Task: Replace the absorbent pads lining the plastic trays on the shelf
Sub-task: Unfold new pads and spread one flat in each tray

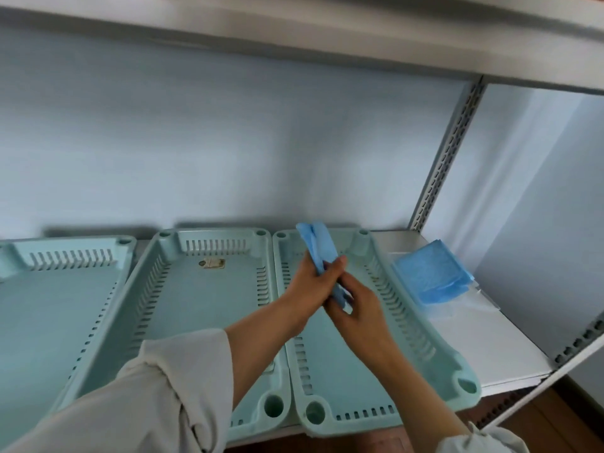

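Note:
Three pale green plastic trays stand side by side on the white shelf: a left tray [49, 308], a middle tray [209, 299] and a right tray [421, 335]. No pad lies in any of them. Above the right tray both hands hold one folded blue absorbent pad [318, 245]. My left hand [310, 286] grips its middle, with the upper end sticking up past the fingers. My right hand [356, 308] pinches its lower end. A stack of blue pads [431, 276] in clear wrapping lies on the shelf just right of the right tray.
A small label or stain [212, 263] marks the middle tray's floor near its back wall. A slotted metal upright [447, 152] rises behind the pad stack. Another shelf board [294, 31] hangs overhead. The shelf's front right corner post [578, 341] is close by.

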`<move>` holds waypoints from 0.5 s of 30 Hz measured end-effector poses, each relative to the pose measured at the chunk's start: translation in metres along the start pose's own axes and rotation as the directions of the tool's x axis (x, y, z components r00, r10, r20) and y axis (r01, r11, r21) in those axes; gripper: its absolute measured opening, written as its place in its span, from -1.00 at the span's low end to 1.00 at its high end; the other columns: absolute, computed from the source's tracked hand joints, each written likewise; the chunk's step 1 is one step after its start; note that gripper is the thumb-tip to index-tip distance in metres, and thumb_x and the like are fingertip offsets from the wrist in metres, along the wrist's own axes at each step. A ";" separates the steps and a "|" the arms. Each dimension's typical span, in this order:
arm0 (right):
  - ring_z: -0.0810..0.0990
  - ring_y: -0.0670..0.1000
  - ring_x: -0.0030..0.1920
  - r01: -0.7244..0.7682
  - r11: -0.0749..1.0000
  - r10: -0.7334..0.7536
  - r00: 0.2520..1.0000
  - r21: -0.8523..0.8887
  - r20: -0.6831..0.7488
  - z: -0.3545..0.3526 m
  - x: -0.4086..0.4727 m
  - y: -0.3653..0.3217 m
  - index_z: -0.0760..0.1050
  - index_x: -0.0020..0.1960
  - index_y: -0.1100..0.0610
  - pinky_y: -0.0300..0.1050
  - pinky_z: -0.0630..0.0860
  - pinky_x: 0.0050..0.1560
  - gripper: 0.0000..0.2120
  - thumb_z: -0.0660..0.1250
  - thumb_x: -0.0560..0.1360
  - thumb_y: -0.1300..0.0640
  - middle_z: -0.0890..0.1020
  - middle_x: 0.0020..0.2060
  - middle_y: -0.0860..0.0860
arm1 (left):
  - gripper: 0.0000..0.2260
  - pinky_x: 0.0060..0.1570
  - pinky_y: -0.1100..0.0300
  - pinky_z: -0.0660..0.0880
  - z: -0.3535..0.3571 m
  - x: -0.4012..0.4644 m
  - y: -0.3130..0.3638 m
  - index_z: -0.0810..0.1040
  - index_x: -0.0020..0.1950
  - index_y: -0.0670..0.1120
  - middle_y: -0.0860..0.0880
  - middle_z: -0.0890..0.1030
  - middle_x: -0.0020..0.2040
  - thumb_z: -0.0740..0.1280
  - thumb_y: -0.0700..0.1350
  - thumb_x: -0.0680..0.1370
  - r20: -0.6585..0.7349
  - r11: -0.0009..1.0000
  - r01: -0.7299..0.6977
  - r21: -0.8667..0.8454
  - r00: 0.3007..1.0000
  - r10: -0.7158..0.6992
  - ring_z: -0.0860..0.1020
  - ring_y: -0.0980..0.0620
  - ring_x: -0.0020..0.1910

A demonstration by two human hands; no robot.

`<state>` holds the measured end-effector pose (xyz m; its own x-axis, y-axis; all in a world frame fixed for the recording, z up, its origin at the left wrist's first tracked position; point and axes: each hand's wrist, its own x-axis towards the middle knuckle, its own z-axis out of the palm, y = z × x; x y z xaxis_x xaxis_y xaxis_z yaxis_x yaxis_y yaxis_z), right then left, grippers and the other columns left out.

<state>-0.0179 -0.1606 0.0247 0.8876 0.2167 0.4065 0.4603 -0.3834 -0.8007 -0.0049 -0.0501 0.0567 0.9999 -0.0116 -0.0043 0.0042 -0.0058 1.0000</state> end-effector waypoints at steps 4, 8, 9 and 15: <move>0.54 -0.20 0.20 -0.245 0.886 0.224 0.970 0.393 0.099 -0.005 0.005 -0.005 0.48 0.30 -0.08 -0.31 0.48 0.17 -0.68 0.28 0.55 0.07 0.58 0.21 -0.14 | -0.64 -0.02 0.06 0.60 -0.011 0.001 -0.003 0.40 0.34 -0.10 -0.14 0.60 0.16 0.14 0.06 0.63 -0.082 0.985 0.095 -0.147 0.991 -0.108 0.61 -0.09 0.10; 0.47 -0.19 0.24 -0.285 0.941 0.264 0.956 0.185 0.129 0.005 0.005 -0.005 0.32 0.42 -0.12 -0.41 0.47 0.02 -0.51 0.33 0.51 -0.04 0.47 0.27 -0.17 | -0.70 0.15 -0.05 0.54 -0.016 -0.007 -0.001 0.49 0.15 -0.03 -0.13 0.62 0.12 0.07 0.10 0.64 -0.027 0.967 0.189 -0.172 0.980 -0.197 0.61 -0.11 0.10; 0.47 -0.18 0.25 -0.284 0.942 0.262 0.955 0.178 0.137 0.009 0.005 -0.006 0.30 0.44 -0.09 -0.39 0.46 0.05 -0.48 0.32 0.52 -0.04 0.47 0.28 -0.17 | -0.71 0.16 -0.07 0.53 -0.018 -0.008 -0.001 0.49 0.14 -0.02 -0.13 0.62 0.12 0.07 0.09 0.64 -0.036 0.961 0.207 -0.181 0.976 -0.216 0.61 -0.11 0.10; 0.61 -0.10 0.00 -0.239 0.947 0.224 0.970 0.215 0.094 0.012 0.003 -0.014 0.49 0.18 -0.06 -0.23 0.57 -0.03 -0.76 0.18 0.60 0.20 0.64 -0.01 -0.07 | -0.76 -0.03 0.00 0.57 -0.038 -0.015 -0.010 0.47 0.25 -0.21 -0.20 0.60 0.11 0.25 -0.26 0.58 -0.123 0.943 0.251 -0.219 0.952 -0.281 0.58 -0.14 0.02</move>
<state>-0.0214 -0.1435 0.0318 0.9624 0.2088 0.1739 0.2198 -0.2221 -0.9499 -0.0198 -0.0123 0.0470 0.9519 0.1131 -0.2848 0.2571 0.2109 0.9431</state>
